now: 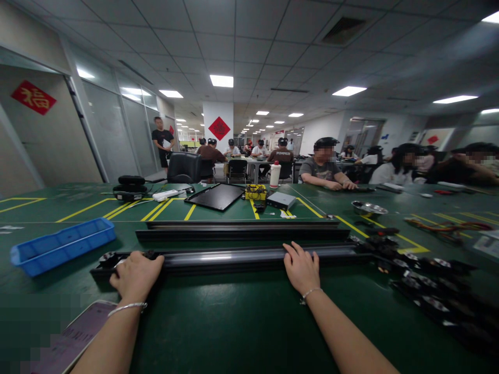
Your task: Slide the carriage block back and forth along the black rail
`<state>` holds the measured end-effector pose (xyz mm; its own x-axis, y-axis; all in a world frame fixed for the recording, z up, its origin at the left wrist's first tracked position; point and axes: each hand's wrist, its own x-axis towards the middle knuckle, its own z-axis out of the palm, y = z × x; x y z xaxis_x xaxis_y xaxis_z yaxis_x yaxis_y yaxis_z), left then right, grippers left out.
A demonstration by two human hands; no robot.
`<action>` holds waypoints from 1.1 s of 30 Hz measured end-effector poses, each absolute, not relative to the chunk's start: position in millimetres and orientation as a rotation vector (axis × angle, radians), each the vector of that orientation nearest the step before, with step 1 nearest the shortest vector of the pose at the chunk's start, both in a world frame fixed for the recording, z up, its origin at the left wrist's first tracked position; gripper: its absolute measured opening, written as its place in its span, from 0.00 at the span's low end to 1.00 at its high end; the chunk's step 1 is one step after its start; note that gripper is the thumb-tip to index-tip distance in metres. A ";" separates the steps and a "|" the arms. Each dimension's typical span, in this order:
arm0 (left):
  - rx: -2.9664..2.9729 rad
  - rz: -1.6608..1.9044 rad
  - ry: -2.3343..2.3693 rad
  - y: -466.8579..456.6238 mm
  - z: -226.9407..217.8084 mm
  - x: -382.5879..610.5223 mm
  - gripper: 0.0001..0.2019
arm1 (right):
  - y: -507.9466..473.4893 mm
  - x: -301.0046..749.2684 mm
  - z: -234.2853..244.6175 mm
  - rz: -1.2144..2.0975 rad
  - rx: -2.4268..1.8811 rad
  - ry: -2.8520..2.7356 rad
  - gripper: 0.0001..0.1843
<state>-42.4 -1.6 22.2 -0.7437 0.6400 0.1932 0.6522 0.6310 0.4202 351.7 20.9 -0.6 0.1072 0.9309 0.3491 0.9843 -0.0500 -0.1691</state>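
Green worktable (234, 322), empty blue bin (62, 244), left hand (134, 275) curled over black rail (234, 255), right hand (301, 267) flat on it

Long rail (234, 256) – dark glossy metal; table (234, 322) – matt green mat; bin (58, 245) – blue smooth plastic

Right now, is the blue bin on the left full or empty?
Empty, as far as shows: inside the blue bin only its bare blue floor and walls are visible, with nothing lying in it.
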 end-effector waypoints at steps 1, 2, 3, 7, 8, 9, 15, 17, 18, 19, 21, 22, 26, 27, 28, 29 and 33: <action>-1.117 -0.738 -2.817 -1.4 21.9 -42.6 0.30 | 21.0 351.6 -0.3 -0.199 -2.032 -1.873 0.24; -1.120 -0.736 -2.817 -1.2 21.7 -42.7 0.30 | 21.1 351.5 -0.2 -0.196 -2.032 -1.874 0.24; -1.124 -0.735 -2.816 -1.1 21.7 -42.6 0.31 | 21.3 351.5 -0.3 -0.196 -2.034 -1.872 0.24; -1.131 -0.728 -2.821 -2.4 23.3 -40.9 0.30 | 22.1 351.8 -2.0 -0.200 -2.036 -1.858 0.23; -1.130 -0.727 -2.821 -2.7 23.8 -40.5 0.30 | 22.3 351.9 -2.4 -0.203 -2.033 -1.854 0.23; -1.130 -0.726 -2.819 -3.0 24.0 -40.2 0.30 | 22.5 352.0 -2.7 -0.204 -2.030 -1.853 0.23; -1.138 -0.719 -2.815 -2.4 21.8 -42.6 0.30 | 22.2 351.7 -1.6 -0.191 -2.030 -1.863 0.23; -1.143 -0.719 -2.815 -1.7 21.2 -43.7 0.30 | 21.9 351.6 -1.2 -0.195 -2.023 -1.861 0.23; -1.146 -0.716 -2.816 -1.3 21.1 -44.1 0.30 | 21.8 351.6 -1.2 -0.197 -2.021 -1.860 0.23; -1.148 -0.712 -2.819 -0.9 21.0 -44.5 0.30 | 21.8 351.6 -1.1 -0.198 -2.021 -1.860 0.23; -1.150 -0.704 -2.829 0.0 20.8 -45.1 0.30 | 21.8 351.8 -1.1 -0.186 -2.026 -1.867 0.24; -1.150 -0.701 -2.835 0.3 20.6 -45.5 0.30 | 21.9 351.9 -1.1 -0.179 -2.030 -1.872 0.24; -1.159 -0.699 -2.836 0.3 20.4 -46.1 0.30 | 22.1 352.1 -1.5 -0.183 -2.032 -1.874 0.24; -1.163 -0.701 -2.832 -0.1 20.7 -45.9 0.30 | 22.1 352.1 -1.7 -0.187 -2.030 -1.873 0.24; -1.168 -0.702 -2.829 -0.6 21.2 -45.6 0.30 | 22.2 352.1 -2.0 -0.187 -2.027 -1.872 0.24; -1.171 -0.701 -2.828 -1.0 21.8 -45.3 0.30 | 22.2 352.0 -2.2 -0.188 -2.023 -1.870 0.24; -1.170 -0.694 -2.844 -0.9 22.4 -44.9 0.30 | 22.0 351.6 -2.2 -0.198 -2.006 -1.860 0.23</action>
